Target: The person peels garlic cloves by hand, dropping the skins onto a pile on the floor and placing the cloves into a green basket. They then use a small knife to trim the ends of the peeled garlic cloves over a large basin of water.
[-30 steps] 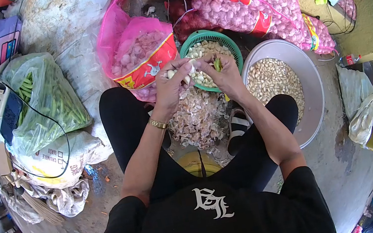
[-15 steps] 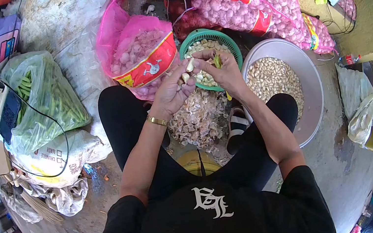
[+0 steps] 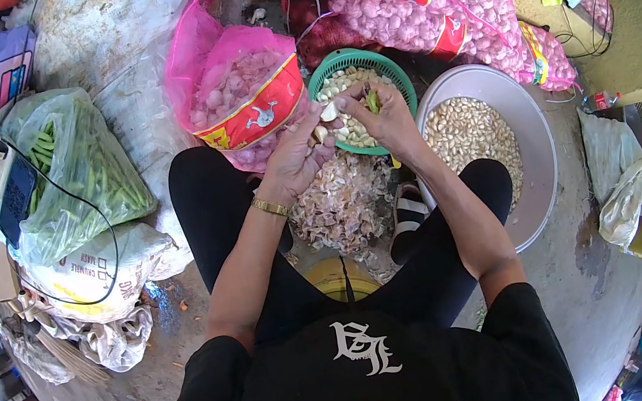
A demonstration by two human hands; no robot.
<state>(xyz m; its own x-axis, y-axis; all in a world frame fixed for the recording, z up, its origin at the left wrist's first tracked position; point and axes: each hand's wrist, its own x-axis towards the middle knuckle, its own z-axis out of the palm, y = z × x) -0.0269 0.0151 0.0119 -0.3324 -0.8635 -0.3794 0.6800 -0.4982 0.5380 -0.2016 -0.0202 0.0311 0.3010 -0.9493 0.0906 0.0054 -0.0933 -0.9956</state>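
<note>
My left hand point(image 3: 298, 157) is closed around several garlic cloves point(image 3: 321, 132), palm turned up. My right hand point(image 3: 382, 119) meets it, thumb and forefinger pinched at a pale garlic clove point(image 3: 329, 112) between the two hands. A yellow-green bit point(image 3: 373, 101) shows by the right fingers; what it is I cannot tell. Just beyond the hands stands a green plastic basket point(image 3: 400, 76) of peeled cloves, partly hidden by them. Below lies a heap of papery garlic skins point(image 3: 343, 205) on the floor between my legs.
A wide pale basin point(image 3: 536, 154) of cloves stands at my right knee. An open pink mesh sack of garlic point(image 3: 232, 87) is ahead on the left, stacked garlic sacks point(image 3: 471, 28) on the right. A clear bag of green pods point(image 3: 88, 173) lies left, with a phone point(image 3: 17, 198) and cable beside it.
The clove between my fingertips has turned slightly and sits a touch lower. My hands otherwise stay in nearly the same place.
</note>
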